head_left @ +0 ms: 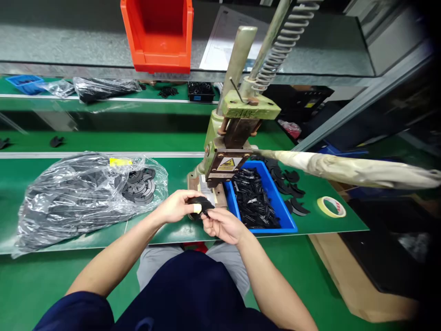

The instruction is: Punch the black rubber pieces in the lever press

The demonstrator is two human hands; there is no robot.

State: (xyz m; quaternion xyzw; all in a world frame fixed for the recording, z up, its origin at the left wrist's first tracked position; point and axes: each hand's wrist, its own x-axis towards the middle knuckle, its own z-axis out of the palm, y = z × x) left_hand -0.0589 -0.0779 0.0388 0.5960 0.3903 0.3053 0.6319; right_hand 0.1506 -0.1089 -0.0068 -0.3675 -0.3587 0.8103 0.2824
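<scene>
Between my two hands is a curved black plastic part, held just in front of the base of a hand press. My left hand is closed round its left side, with something yellow on the thumb. At the part's right end, the fingers of my right hand pinch; whether they also hold a smaller piece cannot be made out. Right of the press, a blue tray holds many small black pieces. A clear plastic bag of curved black parts lies to the left.
The press's wrapped lever sticks out far to the right. Loose curved black parts and a tape roll lie beyond the tray. An orange bin sits on the overhead shelf. The bench's front edge is close to my lap.
</scene>
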